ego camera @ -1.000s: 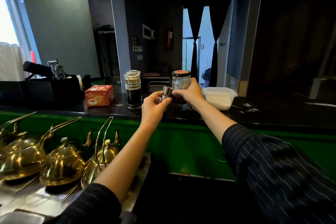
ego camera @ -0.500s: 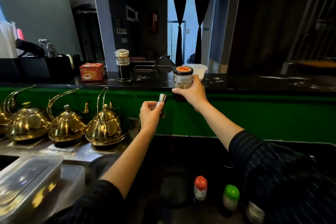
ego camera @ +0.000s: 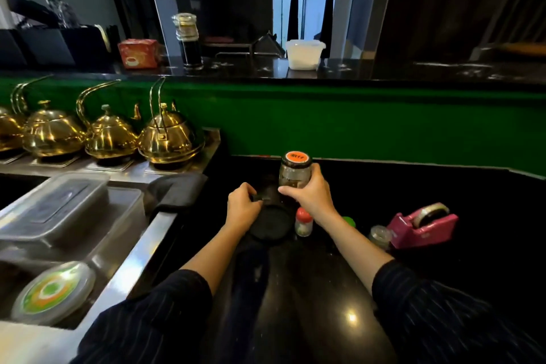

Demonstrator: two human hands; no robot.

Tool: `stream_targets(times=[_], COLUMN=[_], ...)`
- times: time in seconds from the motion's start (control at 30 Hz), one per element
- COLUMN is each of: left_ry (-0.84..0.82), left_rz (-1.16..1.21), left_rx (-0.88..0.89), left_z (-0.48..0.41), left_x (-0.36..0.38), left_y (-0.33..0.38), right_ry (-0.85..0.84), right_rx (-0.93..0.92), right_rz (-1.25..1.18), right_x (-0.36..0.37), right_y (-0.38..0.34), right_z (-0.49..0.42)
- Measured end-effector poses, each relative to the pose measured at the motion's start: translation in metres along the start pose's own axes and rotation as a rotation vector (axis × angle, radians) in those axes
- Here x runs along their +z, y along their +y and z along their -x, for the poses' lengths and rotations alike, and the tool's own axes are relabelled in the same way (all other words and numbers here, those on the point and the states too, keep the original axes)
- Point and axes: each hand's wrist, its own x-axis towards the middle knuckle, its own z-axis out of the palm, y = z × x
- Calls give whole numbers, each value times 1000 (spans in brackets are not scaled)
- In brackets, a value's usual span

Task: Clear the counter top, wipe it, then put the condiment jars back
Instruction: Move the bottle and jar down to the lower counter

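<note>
We record the orange-lidded jar (ego camera: 295,173) upright: long axis vertical, lid facing up. It is left of the pink tape dispenser (ego camera: 419,226) and farther back, over the black lower counter (ego camera: 443,186); whether it touches the counter we cannot tell. The right hand (ego camera: 313,198) wraps its fingers round the jar's lower body. The left hand (ego camera: 242,210), further left of the dispenser, curls round a small dark item (ego camera: 259,199) that we cannot identify.
</note>
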Motion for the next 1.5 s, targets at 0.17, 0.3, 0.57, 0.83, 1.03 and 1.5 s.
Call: stream_targets(times=[0.17, 0.3, 0.57, 0.83, 1.03, 1.5], left_ry=[-82, -101, -97, -125, -133, -168], left_rz=[-66, -50, -51, -8, 23, 18], left_rx=[60, 74, 36, 41, 53, 48], left_z=[26, 31, 12, -9, -19, -20], left_x=[19, 32, 50, 68, 76, 78], left_y=[-13, -19, -28, -41, -47, -51], right_ry=[-45, -60, -64, -13, -27, -79], right_rx=[54, 68, 174, 160, 150, 140], right_rz=[51, 106, 76, 35, 26, 46], right_x=[6, 12, 28, 38, 39, 32], right_y=[38, 65, 104, 114, 118, 113], right_z=[48, 75, 95, 89, 84, 77])
